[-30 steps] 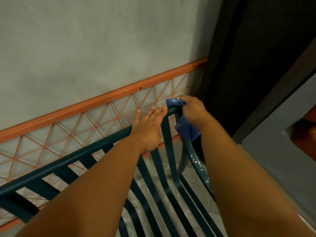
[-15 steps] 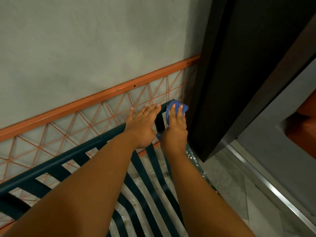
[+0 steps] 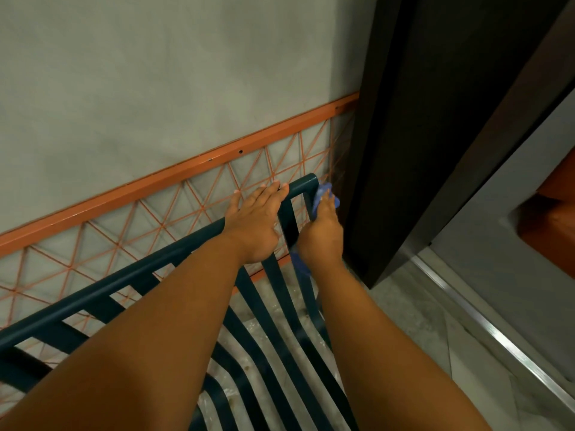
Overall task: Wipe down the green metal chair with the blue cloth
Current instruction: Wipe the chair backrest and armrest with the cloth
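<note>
The dark green metal chair (image 3: 130,276) has a slatted back and seat, and its top rail runs from lower left up to a rounded corner at centre right. My left hand (image 3: 255,225) lies flat on the top rail near that corner, fingers spread. Just right of it, my right hand (image 3: 320,234) presses the blue cloth (image 3: 323,194) against the chair's right upright, just below the corner. Cloth pokes out above my fingers and below my wrist; the rest is hidden under the hand.
An orange lattice railing (image 3: 174,178) stands against the grey wall directly behind the chair. A dark door panel (image 3: 435,135) stands close on the right, beside a metal floor threshold (image 3: 485,328). Speckled floor shows through the slats.
My right hand with the cloth has slid from the top corner down the right upright. My left hand has stayed on the rail. The view has shifted slightly.
</note>
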